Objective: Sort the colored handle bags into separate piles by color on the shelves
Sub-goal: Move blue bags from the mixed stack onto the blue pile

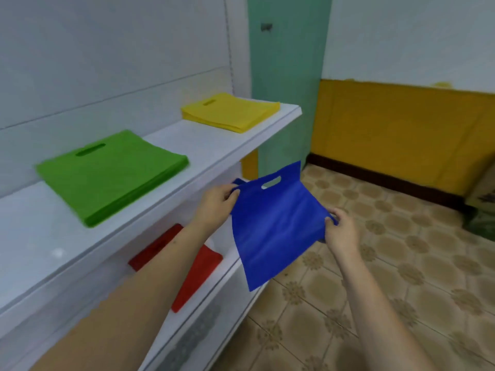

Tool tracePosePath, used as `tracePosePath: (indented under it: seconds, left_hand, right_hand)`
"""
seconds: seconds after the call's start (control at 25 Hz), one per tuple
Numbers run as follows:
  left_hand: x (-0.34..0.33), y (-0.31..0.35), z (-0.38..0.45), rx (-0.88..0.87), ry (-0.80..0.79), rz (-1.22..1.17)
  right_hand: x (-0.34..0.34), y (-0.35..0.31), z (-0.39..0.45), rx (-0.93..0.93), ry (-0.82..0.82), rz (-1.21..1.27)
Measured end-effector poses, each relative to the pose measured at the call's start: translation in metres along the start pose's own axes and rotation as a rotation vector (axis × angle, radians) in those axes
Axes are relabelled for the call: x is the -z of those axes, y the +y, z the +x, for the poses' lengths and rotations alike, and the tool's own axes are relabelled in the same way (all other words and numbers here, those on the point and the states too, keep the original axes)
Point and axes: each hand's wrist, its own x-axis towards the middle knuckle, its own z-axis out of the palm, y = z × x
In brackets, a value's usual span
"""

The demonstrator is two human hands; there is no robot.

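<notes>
A blue handle bag [276,223] hangs in the air in front of the shelf unit, its cut-out handle at the top. My left hand [218,202] pinches its upper left corner and my right hand [340,228] pinches its right edge. A green pile of bags [112,175] lies on the upper shelf [214,145] at the left. A yellow pile [230,112] lies on the same shelf farther back. A red pile [198,266] sits on the lower shelf [230,269], partly hidden by my left forearm.
The white shelf unit runs along the left wall. A green pillar [286,76] stands behind the shelf end. A yellow panel [401,129] lines the far wall. Patterned floor tiles [375,290] spread to the right, with a cardboard box [482,194] at the right edge.
</notes>
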Motion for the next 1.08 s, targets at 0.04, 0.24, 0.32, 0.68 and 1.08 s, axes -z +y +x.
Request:
tracePosePath:
  seconds: [0.04, 0.24, 0.32, 0.68, 1.08]
  left_hand:
    - [-0.017, -0.011, 0.008, 0.046, -0.032, 0.006]
    - [-0.067, -0.075, 0.059, 0.372, 0.066, -0.092]
    - [-0.077, -0.108, 0.087, 0.501, 0.091, -0.139]
    - [-0.117, -0.250, 0.224, 0.869, 0.304, -0.272]
    - [-0.170, -0.374, 0.322, 1.066, 0.554, -0.362]
  right_hand:
    - [0.003, 0.008, 0.017, -0.014, -0.010, -0.024]
    - [-0.006, 0.051, 0.096, -0.083, -0.072, -0.176]
    - [-0.020, 0.064, 0.127, -0.108, -0.087, -0.240]
    - [-0.130, 0.104, 0.315, -0.285, -0.421, -0.293]
    - [-0.277, 0.193, 0.476, -0.091, -0.593, -0.284]
